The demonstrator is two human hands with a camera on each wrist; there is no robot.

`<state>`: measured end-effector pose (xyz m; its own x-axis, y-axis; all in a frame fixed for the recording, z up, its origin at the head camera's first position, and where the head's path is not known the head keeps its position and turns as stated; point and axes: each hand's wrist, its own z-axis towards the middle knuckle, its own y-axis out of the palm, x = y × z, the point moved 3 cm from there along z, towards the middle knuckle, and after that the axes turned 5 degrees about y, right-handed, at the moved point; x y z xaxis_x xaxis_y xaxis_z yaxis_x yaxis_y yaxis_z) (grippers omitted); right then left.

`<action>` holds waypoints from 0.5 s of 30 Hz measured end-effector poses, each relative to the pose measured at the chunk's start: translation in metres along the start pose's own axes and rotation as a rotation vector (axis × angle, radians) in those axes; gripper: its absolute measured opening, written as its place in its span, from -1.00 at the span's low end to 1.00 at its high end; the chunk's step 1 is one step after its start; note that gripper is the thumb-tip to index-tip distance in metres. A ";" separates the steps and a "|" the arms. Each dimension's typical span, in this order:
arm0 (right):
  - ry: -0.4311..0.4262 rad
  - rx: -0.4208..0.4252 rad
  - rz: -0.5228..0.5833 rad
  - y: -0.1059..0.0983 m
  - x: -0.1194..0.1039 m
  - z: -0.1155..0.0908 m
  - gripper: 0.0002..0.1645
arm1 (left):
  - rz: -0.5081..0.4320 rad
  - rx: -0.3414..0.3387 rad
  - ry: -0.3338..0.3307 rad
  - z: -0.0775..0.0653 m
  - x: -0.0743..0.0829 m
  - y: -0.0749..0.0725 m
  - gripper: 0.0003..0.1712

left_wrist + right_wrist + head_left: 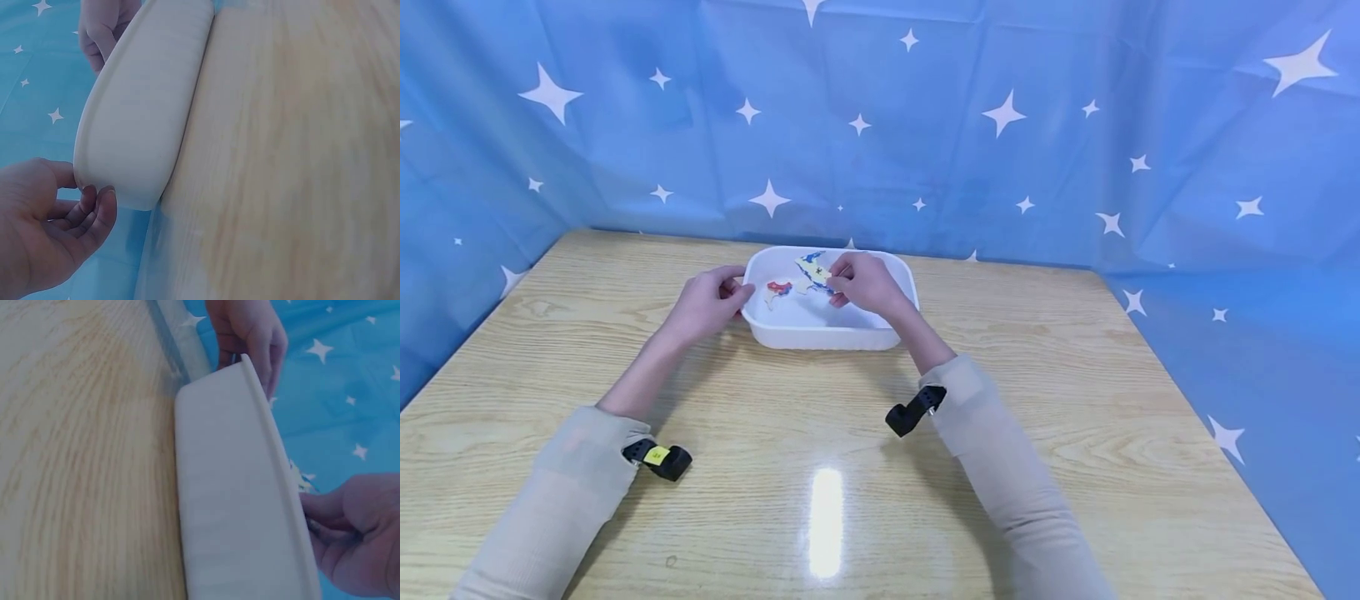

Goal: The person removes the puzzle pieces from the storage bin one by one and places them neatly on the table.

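A white plastic tub [827,337] stands on the table, its near wall filling much of both wrist views. My left hand [707,302] grips its left rim between thumb and fingers; in the left wrist view the fingertips [107,190] are curled against the tub's outer wall. Over the tub's right half, my right hand [867,285] pinches a flat pale-yellow cut-out with blue edges [812,268]. A smaller red, blue and cream cut-out [778,289] lies inside to the left. From the right wrist camera, the rim hides most of what the right fingers hold.
The wooden table [760,433] extends around the tub and toward me. Behind it hangs a blue curtain [850,158] with white stars, close to the tub's far side. Black wrist mounts [916,410] stick out from both sleeves.
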<state>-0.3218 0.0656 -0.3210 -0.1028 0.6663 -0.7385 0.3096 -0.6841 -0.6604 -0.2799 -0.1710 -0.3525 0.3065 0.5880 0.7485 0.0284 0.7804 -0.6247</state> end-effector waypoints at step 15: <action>-0.011 0.043 0.108 -0.045 0.019 -0.011 -0.76 | -0.013 -0.003 -0.007 -0.001 0.000 0.000 -0.49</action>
<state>-0.3276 0.1126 -0.3038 -0.0809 0.5848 -0.8072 0.2791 -0.7641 -0.5815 -0.2788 -0.1715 -0.3530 0.2993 0.5797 0.7579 0.0350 0.7871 -0.6158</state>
